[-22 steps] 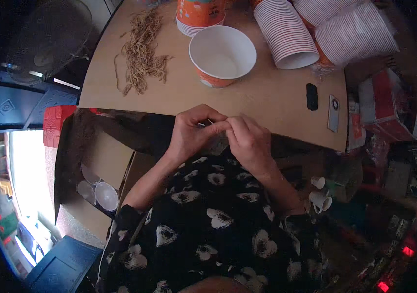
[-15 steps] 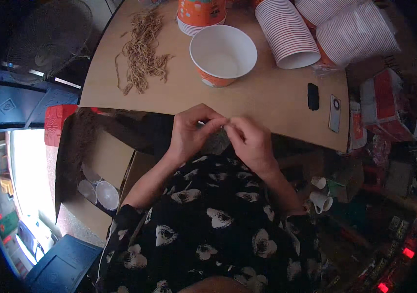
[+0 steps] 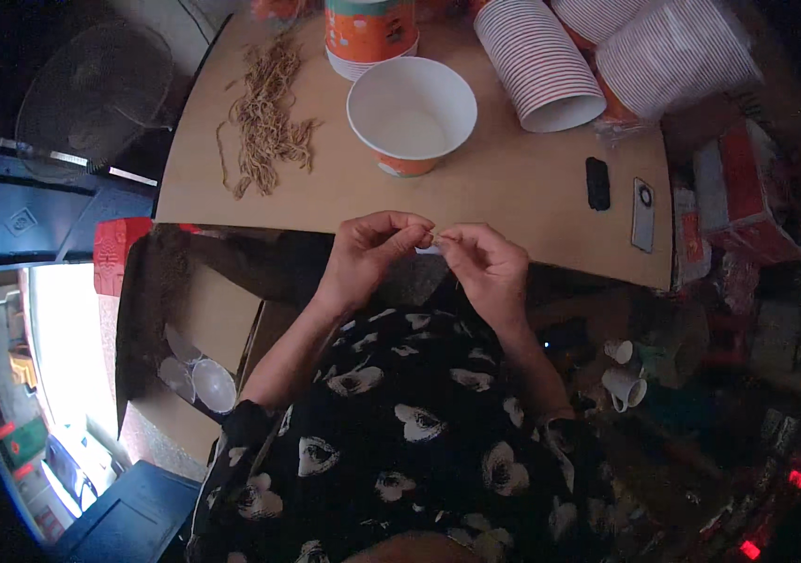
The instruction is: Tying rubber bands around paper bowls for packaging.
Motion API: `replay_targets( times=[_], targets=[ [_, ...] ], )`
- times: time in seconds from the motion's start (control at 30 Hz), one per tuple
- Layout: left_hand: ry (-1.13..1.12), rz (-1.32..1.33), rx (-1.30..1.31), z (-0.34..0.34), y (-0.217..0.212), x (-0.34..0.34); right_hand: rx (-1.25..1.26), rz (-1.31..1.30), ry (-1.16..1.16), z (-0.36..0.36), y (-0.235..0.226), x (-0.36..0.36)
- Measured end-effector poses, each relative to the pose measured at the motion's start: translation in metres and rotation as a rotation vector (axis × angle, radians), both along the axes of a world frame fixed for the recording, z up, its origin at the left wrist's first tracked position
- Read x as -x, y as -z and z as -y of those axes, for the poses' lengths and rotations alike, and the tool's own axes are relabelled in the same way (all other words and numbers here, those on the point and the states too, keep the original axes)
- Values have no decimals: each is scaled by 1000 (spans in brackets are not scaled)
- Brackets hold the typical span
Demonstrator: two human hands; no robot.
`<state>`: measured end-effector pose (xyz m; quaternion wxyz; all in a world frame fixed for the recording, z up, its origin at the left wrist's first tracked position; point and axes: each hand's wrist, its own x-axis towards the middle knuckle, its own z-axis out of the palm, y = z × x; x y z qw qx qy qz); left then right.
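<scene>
My left hand (image 3: 360,255) and my right hand (image 3: 490,267) meet just off the table's near edge, in front of my body. Thumb and fingers are pinched on both, with the fingertips almost touching. A tiny tan bit shows between them, too small to name. Beyond the hands, a white paper bucket (image 3: 410,117) with an orange outside stands upright, its mouth facing up and nothing seen in it. To its left lies a loose heap of brown twine-like strands (image 3: 269,122). Behind the bucket stands an upside-down orange stack of paper buckets (image 3: 372,38).
Nested white paper buckets (image 3: 541,70) lie on their side at the far right, beside a plastic-wrapped stack (image 3: 677,61). A black object (image 3: 597,183) and a phone-like slab (image 3: 642,216) rest near the table's right edge. An open carton (image 3: 208,310) holds clear round containers at lower left.
The fingertips have drawn slightly apart, and a tiny tan bit shows between them. The view has shifted a little; the things on the table lie as before.
</scene>
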<state>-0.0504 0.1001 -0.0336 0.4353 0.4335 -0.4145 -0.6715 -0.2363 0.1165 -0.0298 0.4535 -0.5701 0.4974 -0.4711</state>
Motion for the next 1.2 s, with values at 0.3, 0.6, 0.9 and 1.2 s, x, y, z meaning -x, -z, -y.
replay_targets(
  times=[0.3, 0.6, 0.9, 1.2],
  targets=[
    [-129, 616, 855, 61, -19, 27, 29, 130, 180, 7, 5, 35],
    [-4, 1098, 932, 106, -8, 28, 247, 116, 283, 35, -1, 18],
    [-24, 450, 421, 81, -30, -30, 445, -34, 208, 69, -10, -31],
    [-119, 417, 438, 70, -20, -39, 466, -187, 147, 77, -4, -55]
  ],
)
